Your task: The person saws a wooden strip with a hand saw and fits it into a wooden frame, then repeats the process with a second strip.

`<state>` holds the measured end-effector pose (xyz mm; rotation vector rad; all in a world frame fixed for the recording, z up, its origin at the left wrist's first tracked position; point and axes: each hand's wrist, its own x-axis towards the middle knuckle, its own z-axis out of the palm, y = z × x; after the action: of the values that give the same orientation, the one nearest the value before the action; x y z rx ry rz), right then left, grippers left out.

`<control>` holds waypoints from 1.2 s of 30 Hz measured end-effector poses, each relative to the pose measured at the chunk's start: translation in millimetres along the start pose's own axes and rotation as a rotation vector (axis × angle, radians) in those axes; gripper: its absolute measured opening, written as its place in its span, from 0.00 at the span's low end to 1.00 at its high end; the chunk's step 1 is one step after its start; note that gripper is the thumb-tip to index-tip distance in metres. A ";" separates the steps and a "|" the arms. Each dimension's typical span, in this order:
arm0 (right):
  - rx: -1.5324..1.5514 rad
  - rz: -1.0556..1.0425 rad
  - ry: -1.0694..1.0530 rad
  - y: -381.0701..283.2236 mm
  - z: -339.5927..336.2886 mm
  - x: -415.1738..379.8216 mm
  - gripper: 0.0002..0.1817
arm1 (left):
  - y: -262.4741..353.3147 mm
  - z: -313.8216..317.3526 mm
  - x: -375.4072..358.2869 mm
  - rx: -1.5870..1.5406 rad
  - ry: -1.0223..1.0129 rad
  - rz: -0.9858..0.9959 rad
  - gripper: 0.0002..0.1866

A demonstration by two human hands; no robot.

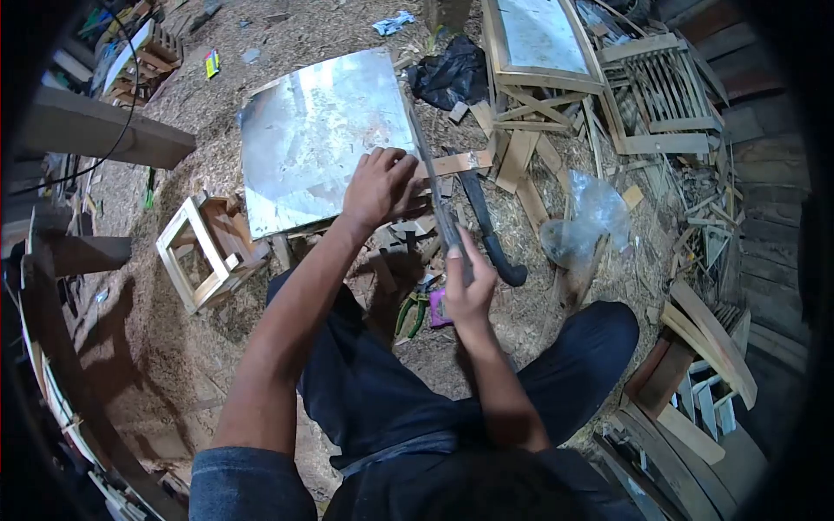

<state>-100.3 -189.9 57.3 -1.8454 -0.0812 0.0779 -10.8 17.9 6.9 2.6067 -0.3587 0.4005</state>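
My left hand [380, 187], fingers curled closed, is at the right edge of a metal-covered board [304, 130]. A flat strip of wood [453, 164] sticks out to the right from beneath its fingers. My right hand [469, 285] is closed around the near end of a long, narrow grey saw-like tool [441, 208], seen almost edge-on. The tool points away from me, crossing the wood strip beside the board's edge. Its teeth, if any, are too blurred to make out. Just right of it lies a tool with a curved black handle [498, 256].
Green-handled pliers [412, 314] and a pink packet [440, 309] lie between my legs. A small wooden frame [208, 252] stands at left. Clear plastic [591, 221], a black bag [450, 71] and wood offcuts [518, 161] litter the shavings. A post [109, 128] juts in at left.
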 end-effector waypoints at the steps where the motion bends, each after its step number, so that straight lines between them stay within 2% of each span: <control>1: -0.051 -0.080 0.023 7.2 3.6 -3.2 0.22 | 1.5 -1.6 0.1 -0.067 0.036 0.007 0.18; 3: 0.070 -0.091 0.029 7.6 -7.3 -22.4 0.23 | 3.2 -3.2 -0.2 -0.081 0.010 0.002 0.17; 5: 0.103 0.070 -0.022 5.6 -23.6 -41.6 0.23 | 0.5 -5.3 2.3 -0.081 0.002 -0.006 0.16; 8: 0.026 -0.032 0.068 2.6 -1.7 -12.4 0.23 | 3.3 -6.8 5.1 -0.078 -0.002 -0.004 0.16; 9: 0.025 0.060 -0.026 -0.9 -0.5 1.6 0.23 | 4.3 -7.4 5.0 -0.076 -0.002 -0.008 0.16; 10: 0.052 0.090 -0.007 8.5 5.8 4.6 0.23 | 5.3 -7.7 2.9 -0.074 -0.007 -0.011 0.16; 12: 0.042 -0.087 0.065 2.8 2.9 -14.5 0.23 | 5.6 -4.1 1.2 -0.084 0.006 -0.004 0.16; 14: 0.186 -0.024 0.043 11.7 -10.3 -41.6 0.23 | 3.4 -2.1 0.1 -0.080 0.017 -0.016 0.16; 15: 0.139 0.107 -0.017 0.3 -16.7 -42.2 0.23 | 3.2 -4.3 -4.0 -0.076 0.006 -0.017 0.16; 19: 0.037 0.049 0.004 -1.7 7.0 8.9 0.22 | 4.0 -0.8 -4.0 -0.056 0.014 -0.003 0.16; 21: 0.062 0.014 -0.006 -4.9 -9.6 -15.2 0.21 | 1.9 0.3 -1.1 -0.056 0.025 -0.018 0.16; 23: 0.125 0.093 -0.032 -0.5 -23.7 -37.4 0.21 | 4.6 -0.5 -2.2 -0.049 0.046 0.000 0.15; 25: 0.052 -0.061 0.010 1.3 -6.7 -24.1 0.22 | 2.8 -1.7 -0.3 -0.067 0.027 0.006 0.16; 27: -0.013 -0.048 0.026 6.7 5.7 -11.0 0.22 | 2.7 -1.4 1.8 -0.054 0.042 0.008 0.15; 30: 0.063 0.127 -0.027 -7.4 -6.8 -25.7 0.22 | 9.3 -1.3 -5.2 -0.064 0.005 -0.003 0.15; 34: 0.116 0.052 -0.036 -5.2 -15.8 -33.3 0.23 | -0.7 -0.3 -0.1 -0.026 0.043 0.021 0.16; 36: -0.032 0.052 -0.037 -6.9 -6.0 -7.4 0.23 | 0.0 3.2 -1.6 -0.046 0.044 0.015 0.16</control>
<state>-107.2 -194.4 65.7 -1.8786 -0.0612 0.1479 -11.6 16.6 3.7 2.5475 -0.3687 0.4495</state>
